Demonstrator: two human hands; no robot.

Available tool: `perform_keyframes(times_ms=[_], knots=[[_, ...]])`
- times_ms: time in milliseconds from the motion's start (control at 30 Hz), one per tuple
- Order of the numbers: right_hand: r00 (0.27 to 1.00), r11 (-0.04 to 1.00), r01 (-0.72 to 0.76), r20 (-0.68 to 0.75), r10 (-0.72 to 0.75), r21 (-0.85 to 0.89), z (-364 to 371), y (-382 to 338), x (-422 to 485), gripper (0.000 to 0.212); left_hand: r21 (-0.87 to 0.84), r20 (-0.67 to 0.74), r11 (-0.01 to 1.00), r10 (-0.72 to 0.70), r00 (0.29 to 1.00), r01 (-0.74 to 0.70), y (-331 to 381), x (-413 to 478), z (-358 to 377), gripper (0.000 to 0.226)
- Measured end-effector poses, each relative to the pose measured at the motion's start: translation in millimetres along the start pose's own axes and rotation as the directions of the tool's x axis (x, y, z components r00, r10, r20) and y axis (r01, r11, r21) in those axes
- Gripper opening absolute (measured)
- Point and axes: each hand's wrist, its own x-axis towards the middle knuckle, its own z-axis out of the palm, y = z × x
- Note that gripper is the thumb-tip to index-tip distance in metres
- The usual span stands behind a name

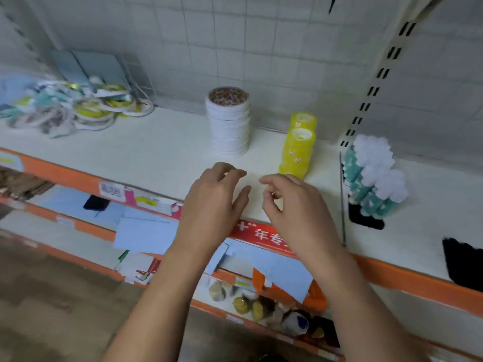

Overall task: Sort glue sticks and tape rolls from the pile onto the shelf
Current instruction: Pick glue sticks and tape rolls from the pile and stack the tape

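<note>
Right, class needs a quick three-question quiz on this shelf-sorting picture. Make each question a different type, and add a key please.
1. Which stands between the white tape stack and the glue sticks? A) scissors B) yellow tape rolls C) a stapler
2. True or false: the left hand grips a tape roll.
3. Fill in: the loose pile of tape rolls lies at the ____ end of the shelf.
Key: 1 B; 2 false; 3 left.
</note>
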Motion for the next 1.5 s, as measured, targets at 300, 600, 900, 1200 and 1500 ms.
perform_keyframes(times_ms=[300, 600, 900, 1200, 1500], knots=[[0.962, 0.972, 0.230, 0.138, -0.234, 0.046, 130.8, -159.1, 42.9, 0.045, 0.196, -0.067, 0.948, -0.243, 0.968, 0.252, -168.9, -60.6, -112.8, 0.033], [0.940, 0.955, 0.271, 0.183, -0.289, 0.121, 231.3, -278.9, 67.6, 0.038, 0.255, -0.044, 0.916, -0.310, 0.950, 0.311, -301.5, -85.2, -186.8, 0.032], [0.921, 0.964, 0.250, 0.284, -0.266, 0.093, 274.5, -311.3, 120.3, 0.018, 0.196, -0.007, 0.919, -0.347, 0.938, 0.342, -371.5, -52.3, -188.8, 0.028], [0.933, 0.975, 0.214, 0.282, -0.222, 0.057, 303.9, -327.0, 194.7, 0.016, 0.196, 0.018, 0.912, -0.371, 0.928, 0.361, -439.3, 14.4, -183.1, 0.030], [0.960, 0.985, 0.162, 0.240, -0.143, -0.062, 336.5, -339.1, 232.5, 0.021, 0.134, 0.056, 0.967, -0.226, 0.972, 0.217, -504.2, 85.0, -166.3, 0.038]])
